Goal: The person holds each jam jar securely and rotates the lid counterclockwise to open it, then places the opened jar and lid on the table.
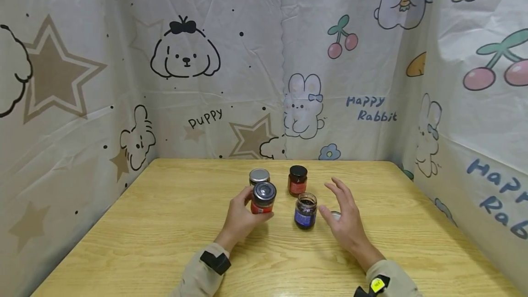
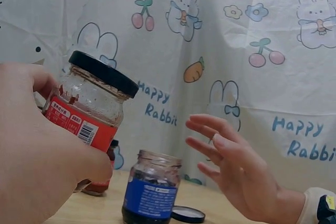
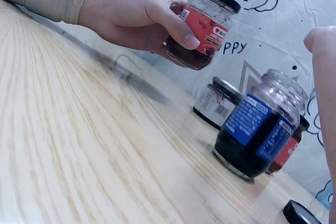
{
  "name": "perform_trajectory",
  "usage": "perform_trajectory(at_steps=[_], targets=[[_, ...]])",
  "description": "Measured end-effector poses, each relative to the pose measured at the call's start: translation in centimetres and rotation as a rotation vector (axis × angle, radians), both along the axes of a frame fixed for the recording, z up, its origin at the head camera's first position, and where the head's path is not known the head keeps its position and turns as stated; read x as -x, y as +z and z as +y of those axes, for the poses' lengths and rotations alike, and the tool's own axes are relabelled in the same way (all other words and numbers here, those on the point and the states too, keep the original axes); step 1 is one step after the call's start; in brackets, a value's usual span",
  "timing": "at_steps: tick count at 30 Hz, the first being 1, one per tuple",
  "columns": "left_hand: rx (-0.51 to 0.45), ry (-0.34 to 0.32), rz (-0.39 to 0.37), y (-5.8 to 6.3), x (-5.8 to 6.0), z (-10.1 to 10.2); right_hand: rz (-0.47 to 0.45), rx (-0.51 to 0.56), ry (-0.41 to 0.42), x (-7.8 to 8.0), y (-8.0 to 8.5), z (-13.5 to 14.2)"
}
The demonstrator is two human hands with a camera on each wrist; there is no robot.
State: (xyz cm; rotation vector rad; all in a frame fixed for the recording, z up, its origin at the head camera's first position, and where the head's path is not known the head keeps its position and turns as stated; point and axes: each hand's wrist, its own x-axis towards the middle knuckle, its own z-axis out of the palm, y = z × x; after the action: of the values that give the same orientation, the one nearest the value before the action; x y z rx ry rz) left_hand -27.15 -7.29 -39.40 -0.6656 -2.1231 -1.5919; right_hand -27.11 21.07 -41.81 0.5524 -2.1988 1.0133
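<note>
My left hand [image 1: 243, 217] grips a glass jar with a red label and a dark lid [image 1: 263, 197], tilted and held above the table. In the left wrist view, dark residue clings inside this jar [image 2: 84, 103]. Right of it stands an uncapped jar with a blue label [image 1: 305, 214], dark contents inside. My right hand [image 1: 346, 221] hovers beside the blue-labelled jar with fingers spread, holding nothing. A loose lid [image 3: 301, 213] lies on the table near that jar, mostly hidden behind the right hand in the head view.
Behind the held jar stands a jar with a silver-looking lid [image 1: 259, 175]. Another red-labelled jar with a black lid [image 1: 298, 181] stands farther back. The wooden table [image 1: 165, 223] meets printed cloth walls [image 1: 185, 118] at the back and sides.
</note>
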Motion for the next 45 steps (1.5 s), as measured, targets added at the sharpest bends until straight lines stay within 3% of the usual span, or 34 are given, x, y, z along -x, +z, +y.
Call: perform_trajectory(at_steps=[6, 15, 19, 23, 29, 45], targets=[[-0.002, -0.098, 0.082, 0.4, -0.2, 0.6, 0.013, 0.012, 0.058, -0.9, 1.0, -0.9], [0.016, -0.119, 0.123, 0.8, -0.9, 1.1, 0.062, -0.008, 0.1, -1.7, 1.9, -2.0], [0.045, -0.119, 0.19, 0.5, -0.9, 1.5, 0.079, -0.04, 0.12, -1.8, 1.9, -2.3], [0.072, -0.114, 0.231, -0.8, 0.1, 1.9, 0.093, -0.055, 0.146, -1.9, 2.0, -2.5], [0.1, -0.134, 0.202, -2.1, 1.1, 2.1, 0.109, -0.053, 0.172, -2.1, 2.1, -2.7], [0.146, -0.146, 0.174, -2.1, 0.6, 2.6, 0.081, -0.096, 0.199, -2.3, 1.8, -3.6]])
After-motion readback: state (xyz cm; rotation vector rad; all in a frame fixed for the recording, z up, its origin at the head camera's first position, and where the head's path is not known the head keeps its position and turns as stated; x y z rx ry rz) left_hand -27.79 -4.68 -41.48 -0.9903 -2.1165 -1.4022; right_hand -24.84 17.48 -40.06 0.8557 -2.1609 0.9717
